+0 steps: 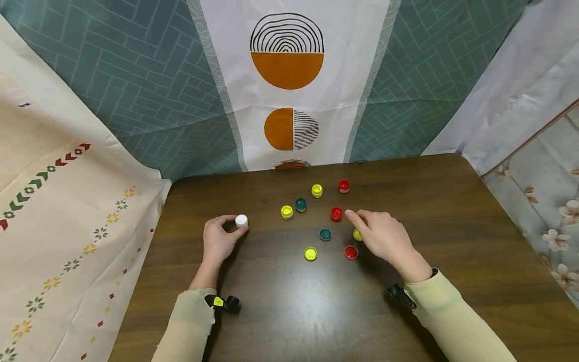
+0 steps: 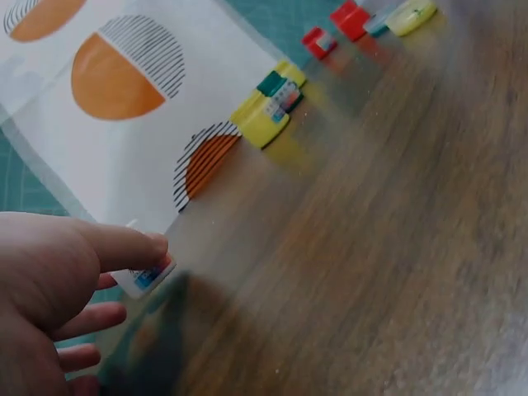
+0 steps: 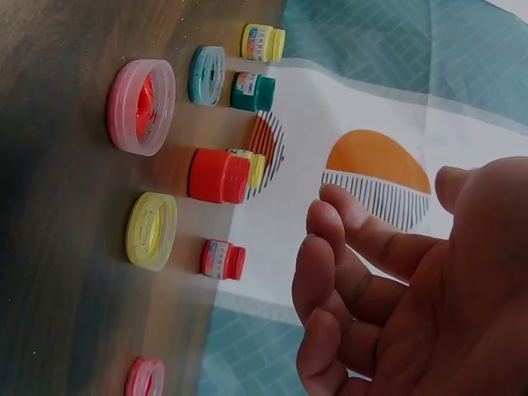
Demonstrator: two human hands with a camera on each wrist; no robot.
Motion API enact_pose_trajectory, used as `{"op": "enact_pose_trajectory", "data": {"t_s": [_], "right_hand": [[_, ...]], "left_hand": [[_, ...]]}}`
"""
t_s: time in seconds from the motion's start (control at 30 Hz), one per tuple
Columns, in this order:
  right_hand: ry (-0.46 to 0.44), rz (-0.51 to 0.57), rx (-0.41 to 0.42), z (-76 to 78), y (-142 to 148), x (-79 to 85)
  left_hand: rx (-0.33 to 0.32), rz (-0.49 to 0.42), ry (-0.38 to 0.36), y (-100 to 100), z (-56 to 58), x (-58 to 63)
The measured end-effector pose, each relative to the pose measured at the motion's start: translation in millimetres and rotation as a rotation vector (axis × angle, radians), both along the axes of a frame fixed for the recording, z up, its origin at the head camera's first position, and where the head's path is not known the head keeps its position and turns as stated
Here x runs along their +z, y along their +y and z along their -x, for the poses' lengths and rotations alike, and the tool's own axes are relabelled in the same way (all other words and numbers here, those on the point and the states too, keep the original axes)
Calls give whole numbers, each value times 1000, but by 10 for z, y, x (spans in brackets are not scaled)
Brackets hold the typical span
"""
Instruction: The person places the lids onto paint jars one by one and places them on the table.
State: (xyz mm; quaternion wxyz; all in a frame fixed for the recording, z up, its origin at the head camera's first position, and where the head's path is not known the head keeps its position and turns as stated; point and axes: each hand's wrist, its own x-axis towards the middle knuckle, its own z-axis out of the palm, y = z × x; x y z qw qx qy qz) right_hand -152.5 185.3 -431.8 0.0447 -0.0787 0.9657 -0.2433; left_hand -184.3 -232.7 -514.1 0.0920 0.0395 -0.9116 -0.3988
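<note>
My left hand (image 1: 220, 239) pinches a small white paint jar (image 1: 242, 220) between thumb and fingers at the left of the table. In the left wrist view the jar's printed label (image 2: 150, 273) shows below the thumb. My right hand (image 1: 383, 236) hovers with loosely bent fingers over the right side of the group, holding nothing. Under its fingers a yellow lid (image 1: 358, 235) is partly hidden. Nearest its fingertips stands an open red paint jar (image 1: 336, 214). A red lid (image 1: 351, 252) lies nearer the front.
Farther back stand yellow jars (image 1: 316, 190), a green jar (image 1: 300, 204) and another red jar (image 1: 344, 186). A teal lid (image 1: 325, 235) and a second yellow lid (image 1: 310, 254) lie in front. Another red lid (image 3: 145, 379) shows in the right wrist view. Patterned cloth (image 1: 181, 100) hangs behind the brown table (image 1: 280, 311).
</note>
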Motion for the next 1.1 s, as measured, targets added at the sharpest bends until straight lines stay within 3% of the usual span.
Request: {"op": "enact_pose_trajectory", "data": {"t_s": [0.47,0.63,0.7,0.83,0.9,0.97,1.1], "right_hand": [[7,1,8,-24,2,3],[8,8,12,-29,-18,-1],[6,4,24,-30,-41,-10],[-9,-8,108,-46,-155,-63],[-11,-31,169,-63,-259,-108],[-1,-69,229,-85,-383,-165],[46,-148,328,-137,-634,-273]], "left_hand": [[10,26,-34,-13,33,-26],[-19,22,-75,-1,3,26],[-17,8,-38,46,-33,69],[5,-62,167,296,-104,171],[-19,-109,250,479,-116,202],[-63,-150,250,667,-108,212],[-114,-184,96,956,-11,145]]}}
